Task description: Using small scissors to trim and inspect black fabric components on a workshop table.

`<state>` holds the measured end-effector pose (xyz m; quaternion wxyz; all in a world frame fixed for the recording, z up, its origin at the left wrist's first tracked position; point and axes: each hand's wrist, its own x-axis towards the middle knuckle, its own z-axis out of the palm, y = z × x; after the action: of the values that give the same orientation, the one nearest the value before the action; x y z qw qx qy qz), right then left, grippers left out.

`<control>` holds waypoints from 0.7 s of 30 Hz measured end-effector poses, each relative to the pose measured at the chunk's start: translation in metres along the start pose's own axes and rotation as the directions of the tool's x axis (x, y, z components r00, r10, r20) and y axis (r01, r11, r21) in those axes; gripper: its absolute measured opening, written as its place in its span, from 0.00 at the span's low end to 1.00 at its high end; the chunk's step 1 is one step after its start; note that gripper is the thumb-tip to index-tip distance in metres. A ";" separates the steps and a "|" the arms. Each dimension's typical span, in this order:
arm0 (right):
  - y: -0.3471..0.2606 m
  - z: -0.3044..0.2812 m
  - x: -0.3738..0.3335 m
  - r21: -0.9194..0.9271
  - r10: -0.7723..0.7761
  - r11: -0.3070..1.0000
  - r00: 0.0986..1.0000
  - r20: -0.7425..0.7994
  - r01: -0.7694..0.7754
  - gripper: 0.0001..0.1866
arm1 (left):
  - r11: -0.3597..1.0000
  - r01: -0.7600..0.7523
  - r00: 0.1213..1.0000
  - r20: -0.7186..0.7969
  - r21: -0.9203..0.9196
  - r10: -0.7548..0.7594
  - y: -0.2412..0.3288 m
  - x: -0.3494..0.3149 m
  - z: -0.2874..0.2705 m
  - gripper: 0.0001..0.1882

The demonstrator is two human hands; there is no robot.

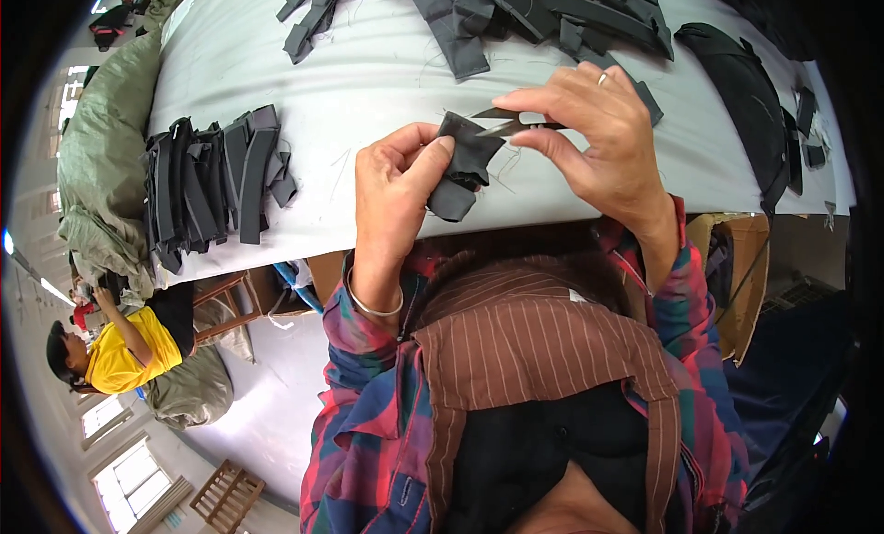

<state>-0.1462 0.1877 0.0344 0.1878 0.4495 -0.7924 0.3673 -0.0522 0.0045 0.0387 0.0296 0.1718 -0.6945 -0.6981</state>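
The left hand (394, 179) pinches the black cloth (471, 155), probably light and soft, best held near its edge; the right hand (603, 120) clasps small scissors (505, 128).

Left of the white-covered table (322, 120), a glossy pale floor (267, 377) runs to a pale wall (198, 455) with bright windows (132, 479), and a slatted wooden rack (227, 497) stands well apart from the table.

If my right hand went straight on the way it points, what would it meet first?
Probably the black cloth in your left hand: the snips in your right hand point at it. Depth is unclear, so the tips may already touch it.
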 end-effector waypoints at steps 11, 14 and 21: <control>-0.002 -0.001 0.005 -0.217 -0.158 0.966 0.986 -0.050 0.144 0.10 | 0.995 0.031 0.998 0.055 0.093 -0.036 0.001 0.002 -0.001 0.10; -0.003 -0.002 0.006 -0.226 -0.173 0.961 0.984 -0.048 0.158 0.10 | 0.995 0.035 0.998 0.057 0.088 -0.040 0.001 0.001 -0.001 0.10; -0.003 0.004 0.007 -0.144 -0.164 0.977 0.985 -0.043 0.157 0.11 | 0.994 0.057 0.996 0.063 0.093 -0.063 0.004 -0.001 0.001 0.10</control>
<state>-0.1471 0.1795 0.0370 0.2696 0.4875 -0.7717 0.3067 -0.0520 0.0052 0.0432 -0.0224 0.1707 -0.7208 -0.6714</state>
